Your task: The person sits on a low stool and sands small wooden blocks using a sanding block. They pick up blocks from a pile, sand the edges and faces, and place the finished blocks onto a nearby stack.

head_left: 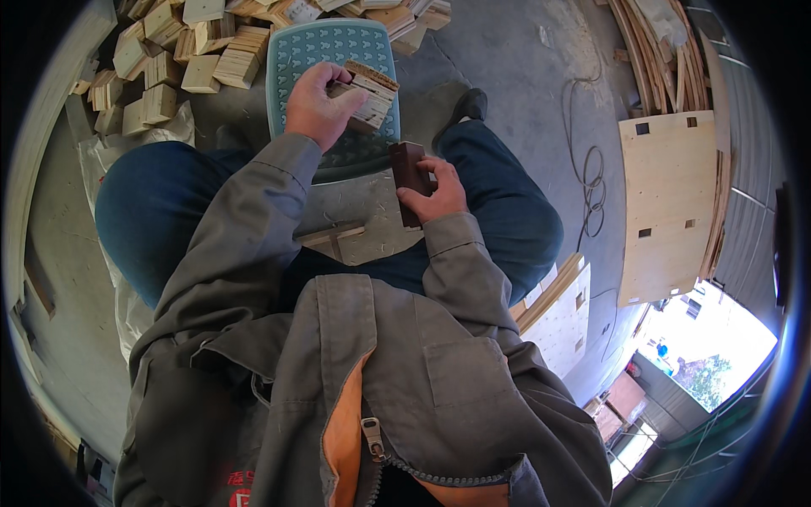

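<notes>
My left hand (319, 106) grips a small plywood block (372, 106) with layered edges, above a teal plastic stool (291, 49) whose top is patterned with raised shapes. A rough brown strip (372, 75) runs along the block's upper side; I cannot tell whether it is part of the block. My right hand (439, 190) is closed around a dark reddish-brown rectangular block (409, 173), held upright just off the stool's near right corner. The two held pieces are apart. Part of the stool top is hidden behind my left hand and the plywood block.
Many plywood blocks (241, 59) lie heaped beyond the stool, at the far left. Clear plastic sheeting (127, 211) lies by my left leg. To the right are a coiled cable (591, 173) on the concrete floor, a large plywood panel (667, 207) with square holes and stacked wooden strips (655, 51).
</notes>
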Motion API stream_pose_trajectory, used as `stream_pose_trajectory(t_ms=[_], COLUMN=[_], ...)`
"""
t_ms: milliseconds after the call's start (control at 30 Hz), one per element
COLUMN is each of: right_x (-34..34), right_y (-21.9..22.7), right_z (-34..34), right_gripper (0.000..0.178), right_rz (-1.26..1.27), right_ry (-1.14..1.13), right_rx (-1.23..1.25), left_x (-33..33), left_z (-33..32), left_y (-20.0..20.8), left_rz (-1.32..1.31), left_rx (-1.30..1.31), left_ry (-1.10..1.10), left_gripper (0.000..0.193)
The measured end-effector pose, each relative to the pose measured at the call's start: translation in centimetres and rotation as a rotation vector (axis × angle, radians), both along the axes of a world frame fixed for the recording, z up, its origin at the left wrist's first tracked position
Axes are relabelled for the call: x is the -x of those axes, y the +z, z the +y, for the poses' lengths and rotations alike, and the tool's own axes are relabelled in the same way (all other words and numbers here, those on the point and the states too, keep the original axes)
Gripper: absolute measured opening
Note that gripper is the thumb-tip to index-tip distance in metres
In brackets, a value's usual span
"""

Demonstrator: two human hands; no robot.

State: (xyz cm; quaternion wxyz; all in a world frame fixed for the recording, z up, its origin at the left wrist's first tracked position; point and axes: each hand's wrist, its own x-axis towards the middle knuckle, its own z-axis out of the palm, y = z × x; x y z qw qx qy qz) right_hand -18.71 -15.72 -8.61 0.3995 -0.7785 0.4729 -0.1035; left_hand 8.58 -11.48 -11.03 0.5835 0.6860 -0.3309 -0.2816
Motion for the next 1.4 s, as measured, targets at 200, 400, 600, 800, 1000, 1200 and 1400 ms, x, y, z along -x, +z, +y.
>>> stream_pose_trajectory(t_ms=[200, 400, 600, 800, 1000, 1200, 1400], right_x=[0.01, -0.05, -0.01, -0.23, -0.29, -0.21, -0.21], right_y=[0.06, 0.14, 0.05, 0.48, 0.65, 0.52, 0.54], right_z=[0.02, -0.06, -0.17, -0.15, -0.09, 0.0, 0.1], right_gripper=[0.063, 0.064, 0.064, 0.063, 0.063, 0.061, 0.059], right_rz=[0.002, 0.003, 0.014, 0.023, 0.014, 0.016, 0.036], right_ry=[-0.001, 0.007, 0.0, 0.007, -0.008, 0.004, 0.019], right_rx=[0.008, 0.008, -0.021, -0.013, -0.03, 0.013, 0.034], left_x=[0.1, 0.05, 0.1, 0.07, 0.14, 0.27, 0.18], left_z=[0.05, -0.05, -0.14, -0.21, -0.16, -0.26, -0.24], left_y=[0.62, 0.61, 0.49, 0.38, 0.52, 0.05, 0.71], left_rz=[0.005, 0.006, 0.036, 0.03, 0.001, 0.039, 0.099], left_rx=[-0.007, -0.013, 0.005, 0.008, -0.006, 0.009, 0.016], left_ry=[-0.004, 0.004, 0.007, 0.007, -0.006, -0.011, 0.005], left_gripper=[0.032, 0.034, 0.035, 0.035, 0.031, 0.03, 0.035])
